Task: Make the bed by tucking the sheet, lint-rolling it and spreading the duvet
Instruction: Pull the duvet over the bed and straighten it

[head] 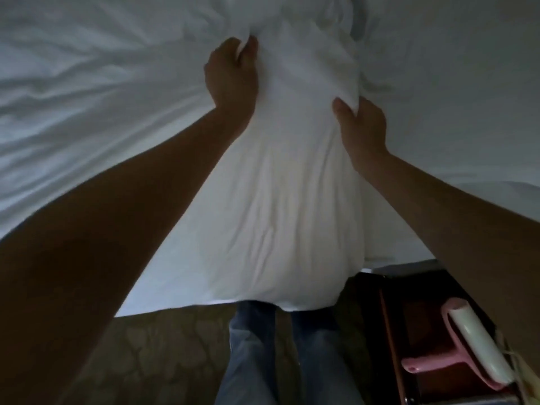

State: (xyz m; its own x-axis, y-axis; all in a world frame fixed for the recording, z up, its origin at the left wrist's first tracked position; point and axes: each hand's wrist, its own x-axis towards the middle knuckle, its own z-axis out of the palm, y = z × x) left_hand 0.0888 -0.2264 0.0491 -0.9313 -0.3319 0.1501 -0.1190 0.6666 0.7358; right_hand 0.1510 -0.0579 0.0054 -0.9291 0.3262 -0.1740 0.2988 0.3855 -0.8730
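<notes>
A thick white duvet (274, 217) hangs in a bulging fold over the near edge of the bed and drops to the floor in front of my legs. My left hand (230, 74) grips a bunch of it high up, fingers curled into the cloth. My right hand (361, 127) pinches its right side lower down, thumb on top. The white sheet (87, 92) lies wrinkled across the bed to the left. A pink lint roller (467, 349) with a white roll lies on a dark wooden nightstand at the lower right.
The dark wooden nightstand (420, 317) stands close beside the bed on the right. Patterned brown carpet (163, 358) covers the floor below the bed edge. My legs in blue jeans (251, 355) stand against the bed.
</notes>
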